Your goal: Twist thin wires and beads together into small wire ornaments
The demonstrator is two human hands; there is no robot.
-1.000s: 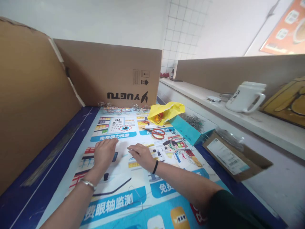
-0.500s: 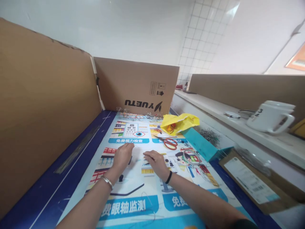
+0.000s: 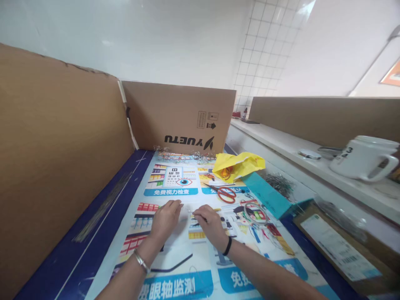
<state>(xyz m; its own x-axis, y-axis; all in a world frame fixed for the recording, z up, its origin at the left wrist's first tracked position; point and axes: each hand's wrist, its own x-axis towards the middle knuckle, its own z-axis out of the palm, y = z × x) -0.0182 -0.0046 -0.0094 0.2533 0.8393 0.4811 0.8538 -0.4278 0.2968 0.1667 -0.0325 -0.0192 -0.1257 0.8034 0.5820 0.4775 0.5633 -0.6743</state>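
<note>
My left hand [image 3: 166, 218] is closed in a pinch above the printed poster sheet [image 3: 178, 252]. Facing it, my right hand [image 3: 211, 224] also pinches, its fingertips a short gap away. Something faint and thin shows in that gap, too fine to name. Red-handled scissors [image 3: 226, 195] lie beyond my right hand, blades pointing left. To the right of that hand rests a coil of pale wire or cord [image 3: 256, 214], with small loose bits around it. Thin strands [image 3: 198, 277] lie on the sheet nearer to me.
An open yellow bag [image 3: 246, 163] and a teal box [image 3: 267, 198] holding a tangle of thin wires [image 3: 279, 183] stand at right. Cardboard walls [image 3: 62, 137] enclose the left and back. Thin strips [image 3: 103, 208] lie at left. A white mug [image 3: 359, 156] stands on the ledge.
Both hands have come slightly nearer to me, still pinching, with the fingertips a little closer together. The camera view has shifted slightly. The scissors and bag stay in place.
</note>
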